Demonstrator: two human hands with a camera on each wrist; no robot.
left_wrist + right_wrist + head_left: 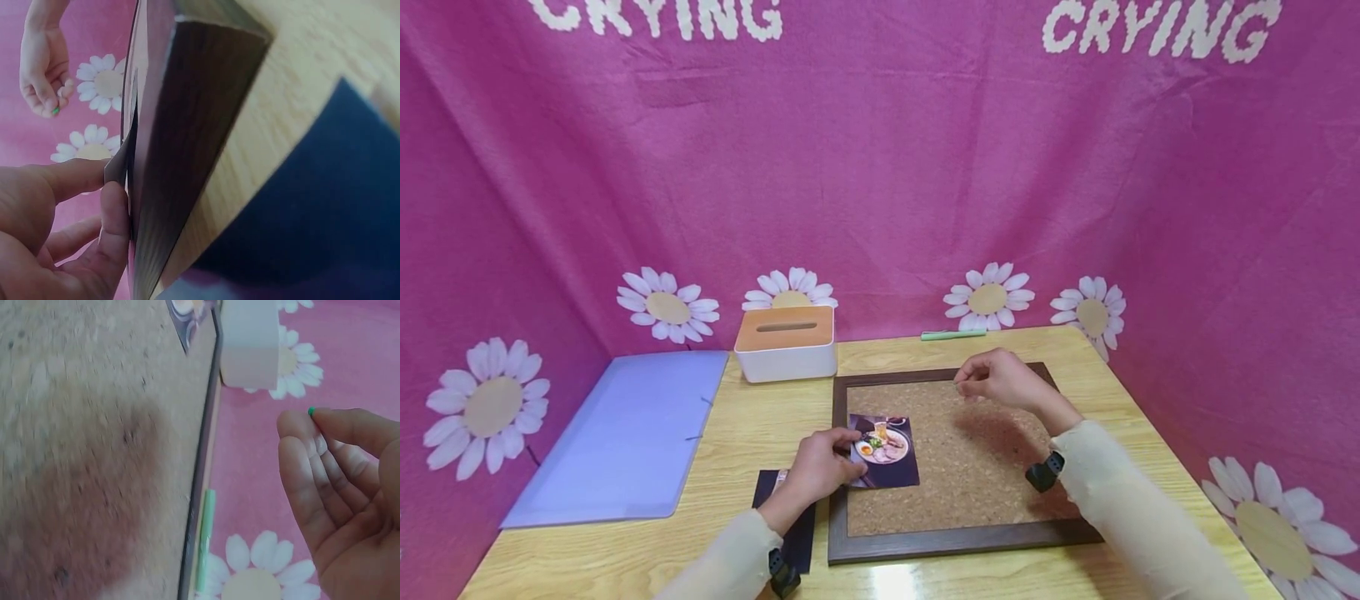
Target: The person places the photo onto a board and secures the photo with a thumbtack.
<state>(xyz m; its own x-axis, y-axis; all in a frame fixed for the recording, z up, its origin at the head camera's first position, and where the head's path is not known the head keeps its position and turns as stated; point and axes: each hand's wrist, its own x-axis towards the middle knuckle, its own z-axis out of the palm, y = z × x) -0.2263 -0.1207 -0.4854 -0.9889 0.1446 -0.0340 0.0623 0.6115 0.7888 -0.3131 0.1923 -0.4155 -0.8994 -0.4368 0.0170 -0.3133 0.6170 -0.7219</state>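
A photo card of a ramen bowl (891, 475) lies over the left part of a cork board (970, 500) with a dark frame. My left hand (820, 467) pinches the card by its left edge; in the left wrist view the card's edge (119, 164) shows between thumb and finger, slightly bent up. Above the board's upper right part, my right hand (1003, 379) is raised. Its thumb and index fingertip pinch a small green push pin (311, 411), mostly hidden by the fingers.
Dark cards (799, 542) lie beside the board under my left wrist. A translucent blue folder (617, 433) is on the left, and a white tissue box with a wooden lid (786, 354) stands behind. A green pen (953, 335) lies along the table's back edge, by the pink curtain.
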